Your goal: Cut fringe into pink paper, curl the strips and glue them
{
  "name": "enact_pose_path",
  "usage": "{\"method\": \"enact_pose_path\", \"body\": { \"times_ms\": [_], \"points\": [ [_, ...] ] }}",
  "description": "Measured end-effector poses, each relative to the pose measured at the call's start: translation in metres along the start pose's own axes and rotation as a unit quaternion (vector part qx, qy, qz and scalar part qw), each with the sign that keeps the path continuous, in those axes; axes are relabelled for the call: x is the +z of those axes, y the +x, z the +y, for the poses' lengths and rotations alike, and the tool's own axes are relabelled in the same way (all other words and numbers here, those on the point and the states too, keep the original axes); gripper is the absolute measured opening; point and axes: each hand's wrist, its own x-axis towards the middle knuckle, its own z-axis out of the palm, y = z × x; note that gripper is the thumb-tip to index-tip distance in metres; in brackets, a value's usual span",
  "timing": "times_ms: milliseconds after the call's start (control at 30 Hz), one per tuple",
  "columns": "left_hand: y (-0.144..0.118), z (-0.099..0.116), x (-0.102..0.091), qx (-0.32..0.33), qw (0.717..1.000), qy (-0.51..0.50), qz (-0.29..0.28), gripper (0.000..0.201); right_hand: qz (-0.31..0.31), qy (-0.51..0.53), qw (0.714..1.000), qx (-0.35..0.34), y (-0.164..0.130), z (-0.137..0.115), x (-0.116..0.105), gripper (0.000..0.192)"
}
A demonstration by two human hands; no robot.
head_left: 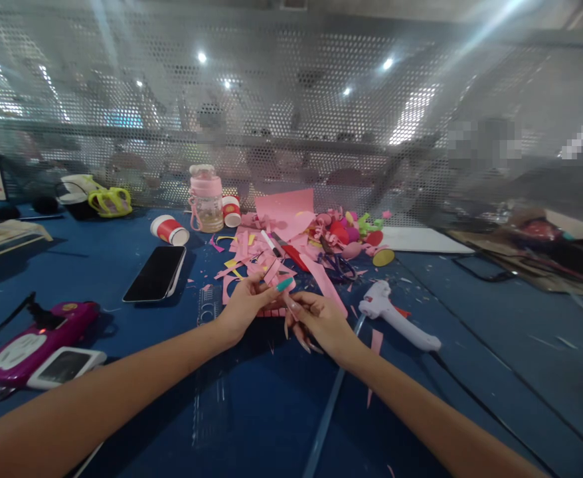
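Close together above the front of the table, my left hand (246, 303) and my right hand (325, 323) pinch a small piece of pink paper (273, 273) between thumbs and fingers. The piece looks curled or rolled, and fingers hide part of it. Right behind my hands spreads a pile of pink paper scraps (248, 243), with scissors with a red part (294, 255) lying among them. A clear plastic ruler (208, 305) lies by my left wrist. Beside my right hand rests a white glue gun (400, 317), with a long clear glue stick (329, 405) running from it toward me.
At left lie a black phone (156, 273), a purple power strip (37, 342) and a white device (67, 367). Two red-and-white paper cups (170, 230) and a pink-lidded bottle (206, 202) stand farther back. Colourful paper shapes (356, 234) lie right of the pile. A perforated metal screen (291, 99) rises behind.
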Motion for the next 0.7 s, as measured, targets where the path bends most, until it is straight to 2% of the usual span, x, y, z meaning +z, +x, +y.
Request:
{"method": "enact_pose_path", "body": {
  "times_ms": [333,533,600,700],
  "points": [
    [-0.0014,0.0027,0.0035,-0.006,0.999,-0.005,0.036,0.038,0.009,-0.001,1.0,0.0,0.0008,0.0015,0.0004,0.04],
    [0.0021,0.0019,-0.0018,0.016,0.992,-0.096,0.079,0.029,0.016,0.021,1.0,-0.006,0.0013,0.0012,-0.0007,0.037],
    [0.0038,0.0,-0.0048,0.014,0.989,-0.111,0.098,0.028,0.018,0.028,0.999,-0.01,0.0014,0.0016,-0.0012,0.035],
    [0.0039,-0.0009,-0.0057,0.019,0.989,-0.109,0.095,0.027,0.02,0.032,0.999,-0.021,0.0019,0.0024,-0.0019,0.032]
  ]
}}
